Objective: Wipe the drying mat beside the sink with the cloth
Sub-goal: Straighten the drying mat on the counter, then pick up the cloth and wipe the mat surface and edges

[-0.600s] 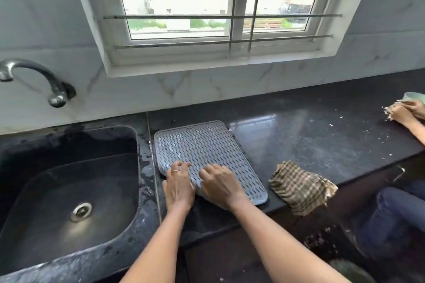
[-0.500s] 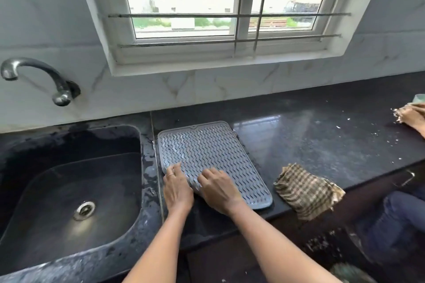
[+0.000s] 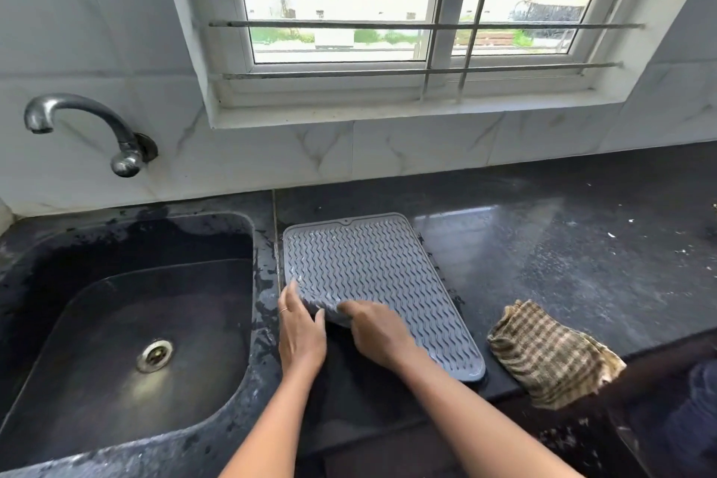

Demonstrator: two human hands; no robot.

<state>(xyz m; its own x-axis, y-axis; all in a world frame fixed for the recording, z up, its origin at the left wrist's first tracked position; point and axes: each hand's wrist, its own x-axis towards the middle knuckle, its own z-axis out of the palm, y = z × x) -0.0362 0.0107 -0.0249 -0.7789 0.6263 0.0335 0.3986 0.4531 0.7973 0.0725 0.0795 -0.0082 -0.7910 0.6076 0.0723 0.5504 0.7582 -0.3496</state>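
Note:
A grey ribbed drying mat (image 3: 372, 268) lies on the black counter just right of the sink (image 3: 128, 322). Its near left corner is lifted and curled up off the counter. My left hand (image 3: 300, 334) holds that corner from the left, thumb under the raised edge. My right hand (image 3: 378, 336) grips the same lifted edge from the right, fingers curled over it. A crumpled brown checked cloth (image 3: 551, 355) sits on the counter's front edge, to the right of the mat, untouched by either hand.
A curved metal tap (image 3: 85, 128) sticks out of the tiled wall above the dark sink. Wet specks cover the counter (image 3: 562, 252) around the sink rim. White crumbs lie at the far right. A barred window is above. Someone's blue-clad leg (image 3: 698, 411) shows at bottom right.
Both hands slid from flat on the mat's near left part to its corner and have lifted and curled that corner up. The other person's hands at the right edge are out of view.

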